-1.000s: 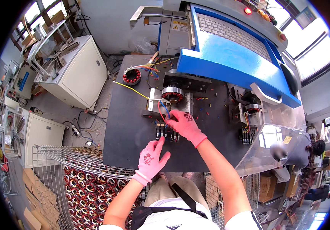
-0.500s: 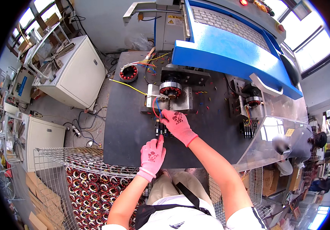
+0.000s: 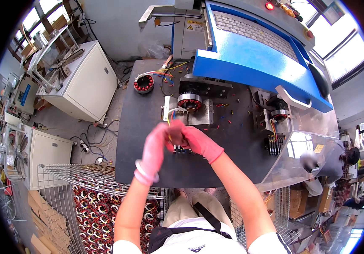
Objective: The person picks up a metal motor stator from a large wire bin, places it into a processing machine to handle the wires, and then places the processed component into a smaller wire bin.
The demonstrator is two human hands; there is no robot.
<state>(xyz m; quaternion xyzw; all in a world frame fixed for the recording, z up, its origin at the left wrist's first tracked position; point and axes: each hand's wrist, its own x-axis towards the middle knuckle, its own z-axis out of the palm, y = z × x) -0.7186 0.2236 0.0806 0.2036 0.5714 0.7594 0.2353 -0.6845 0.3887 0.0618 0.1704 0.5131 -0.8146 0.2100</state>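
A motor stator (image 3: 189, 103) with a silver ring and red windings sits on a metal fixture (image 3: 207, 112) in front of me. Its lead wires (image 3: 173, 115), red, blue and yellow, run down into my pink-gloved hands. My left hand (image 3: 151, 146) is blurred by motion, its fingers curled at the yellow wire. Against it, my right hand (image 3: 196, 142) has its fingers closed around the wires; the exact grip is partly hidden. Just below both hands, a black terminal block (image 3: 182, 150) with pale contacts shows in part on the dark table (image 3: 148, 169).
A loose stator (image 3: 143, 84) lies at the table's far left, near scattered coloured sleeves. To the right stand a second fixture with a stator (image 3: 279, 113) and a clear panel (image 3: 296, 148). A blue machine (image 3: 258, 76) overhangs the back. Wire basket (image 3: 105, 171) holds several stators at lower left.
My left hand has risen from beside the terminal block to meet my right hand. The yellow wire, stretched out to the left before, now comes down into my hands.
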